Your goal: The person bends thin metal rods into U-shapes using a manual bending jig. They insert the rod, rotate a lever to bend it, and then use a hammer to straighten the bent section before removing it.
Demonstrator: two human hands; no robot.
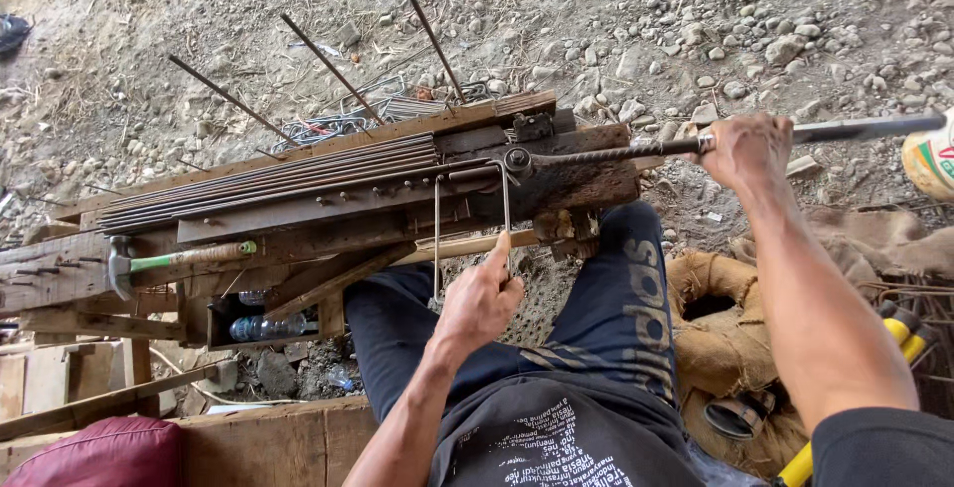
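My left hand [481, 298] grips a thin steel wire bent into a U-shaped stirrup [438, 221], whose legs hang down off the front of a rough wooden bench [571, 186]. My right hand [743, 149] is closed around the long bending lever [616, 153], a ribbed steel bar with a dark pipe handle, which reaches left to a pivot pin [517, 159] on the bench. A bundle of straight thin rods [268, 181] lies along the bench top to the left of the pivot.
A hammer with a green grip [169, 259] rests on the bench's left part. A plastic bottle [266, 327] sits under it. Three rods [328, 65] stick up behind. Finished stirrups [348, 119] lie on the gravel. Burlap sacks [711, 333] and yellow-handled cutters [899, 333] lie at right.
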